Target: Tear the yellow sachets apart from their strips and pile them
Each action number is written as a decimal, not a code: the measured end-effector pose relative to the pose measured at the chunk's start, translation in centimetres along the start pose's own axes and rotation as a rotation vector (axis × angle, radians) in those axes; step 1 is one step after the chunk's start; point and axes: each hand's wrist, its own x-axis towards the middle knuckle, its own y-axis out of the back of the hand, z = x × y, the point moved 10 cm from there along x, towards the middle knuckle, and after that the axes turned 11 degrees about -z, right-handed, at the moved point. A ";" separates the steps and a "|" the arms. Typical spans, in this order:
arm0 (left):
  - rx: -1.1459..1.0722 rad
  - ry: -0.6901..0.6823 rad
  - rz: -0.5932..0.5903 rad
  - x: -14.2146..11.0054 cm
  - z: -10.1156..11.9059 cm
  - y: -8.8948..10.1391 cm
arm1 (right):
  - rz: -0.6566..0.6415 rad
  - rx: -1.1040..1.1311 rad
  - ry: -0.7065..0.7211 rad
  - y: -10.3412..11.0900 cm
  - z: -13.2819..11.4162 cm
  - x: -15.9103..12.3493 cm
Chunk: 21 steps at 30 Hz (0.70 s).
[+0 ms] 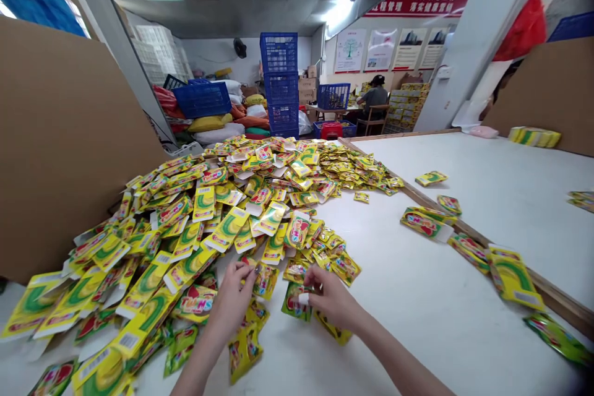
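Note:
My left hand (236, 294) is closed, its thumb and forefinger pinched together beside a small yellow packet (266, 281). Whether anything sits in that pinch I cannot make out. My right hand (330, 298) curls its fingers and thumb at the edge of a green packet (294, 309), with a white wrap (304, 299) on a fingertip. Partly under the right hand lies another yellow packet (335, 329). Below my left hand, a short strip of yellow packets (245, 349) rests on the white table (371, 266). A large heap of flat yellow-green boxes (227, 229) rises to the left.
Small yellow packets (357, 167) pile up at the heap's far right. A wooden strip (482, 238) crosses the table, with loose boxes (424, 223) along it. Cardboard (69, 136) walls the left side. Behind stand stacked blue crates (279, 86) and a seated person (375, 98).

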 end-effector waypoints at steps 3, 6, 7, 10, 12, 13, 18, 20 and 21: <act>-0.154 -0.007 -0.121 -0.2 1.3 -2.2 | 0.040 0.401 0.154 1.0 -0.8 -0.2; -0.324 0.001 -0.290 -0.8 3.2 -4.9 | 0.034 0.569 0.189 0.3 -1.1 -0.2; -0.381 0.007 -0.331 -1.0 3.7 -5.5 | 0.034 0.574 0.177 -0.1 -1.1 -0.1; -0.519 0.000 -0.423 -1.5 4.6 -6.3 | 0.069 0.593 0.167 -0.6 -0.7 -0.1; -0.566 -0.025 -0.492 -1.9 5.1 -6.8 | 0.050 0.622 0.172 -0.8 -0.5 -0.2; -0.566 -0.044 -0.513 -2.2 5.4 -6.9 | 0.022 0.626 0.174 -0.8 -0.6 -0.3; -0.411 -0.131 -0.449 -3.0 6.5 -6.5 | -0.235 0.507 0.249 -1.0 -2.4 -1.2; -0.286 -0.110 -0.399 -2.7 6.1 -5.3 | -0.294 0.456 0.260 -0.8 -2.8 -1.4; -0.157 -0.059 -0.345 -2.3 5.3 -4.3 | -0.279 0.438 0.251 -0.3 -2.7 -1.4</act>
